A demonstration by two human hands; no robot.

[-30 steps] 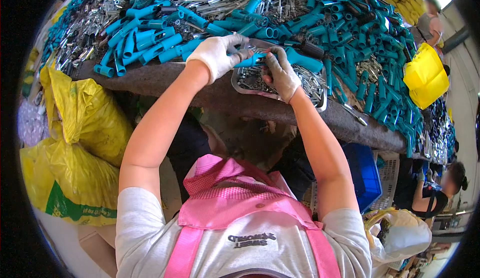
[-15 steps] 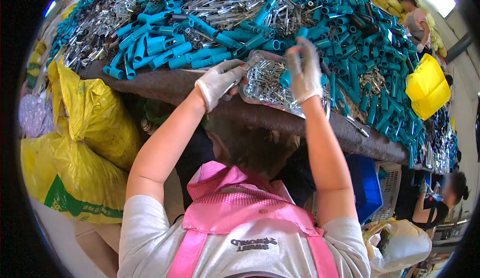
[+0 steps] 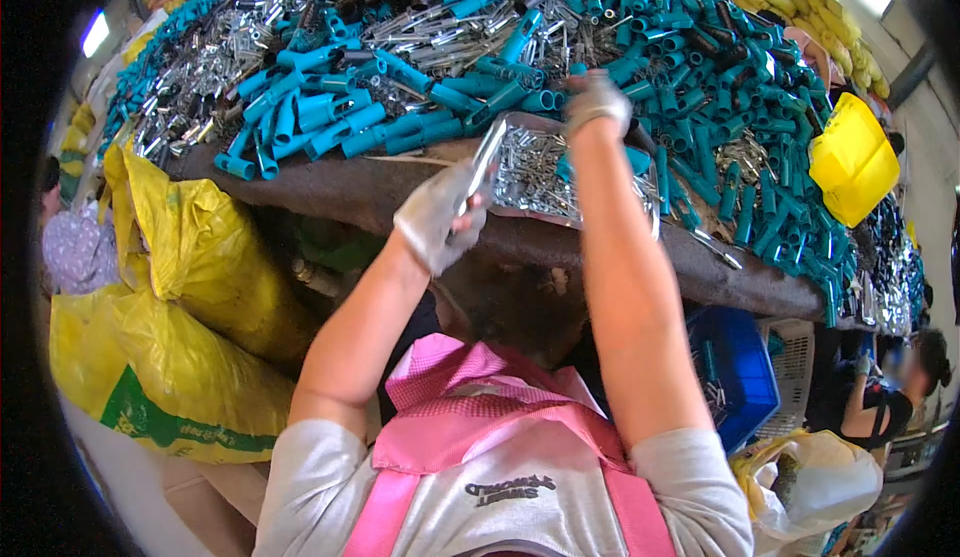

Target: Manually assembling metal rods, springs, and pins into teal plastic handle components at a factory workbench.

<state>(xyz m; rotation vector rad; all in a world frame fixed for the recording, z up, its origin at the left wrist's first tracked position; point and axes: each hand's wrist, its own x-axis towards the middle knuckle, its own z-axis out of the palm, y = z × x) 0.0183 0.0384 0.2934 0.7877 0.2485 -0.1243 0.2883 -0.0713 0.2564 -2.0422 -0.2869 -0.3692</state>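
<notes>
My left hand (image 3: 440,219), in a pale glove, is closed around a slim silver metal tube (image 3: 487,157) that tilts up and to the right. Beside it, at the table's near edge, sits a clear shallow tray (image 3: 535,214) full of small metal screws or pins. My right hand (image 3: 598,105), also gloved, reaches past the tray to the heap of parts; motion smears its fingers, so its grip is unclear. Around it lie many teal plastic tubes (image 3: 690,107) with cut-out sides, and long silver metal pieces (image 3: 430,32) are heaped farther back.
Yellow sacks (image 3: 190,367) stand at the left below the table edge. At the right are a yellow plastic container (image 3: 853,160), a blue crate (image 3: 740,387), a white basket (image 3: 795,362) and an open sack (image 3: 815,487). Another person (image 3: 880,392) sits at the far right.
My left hand has drawn back toward me from the tray, its tube now pointing upward. My right hand has moved from over the tray to the heap just beyond.
</notes>
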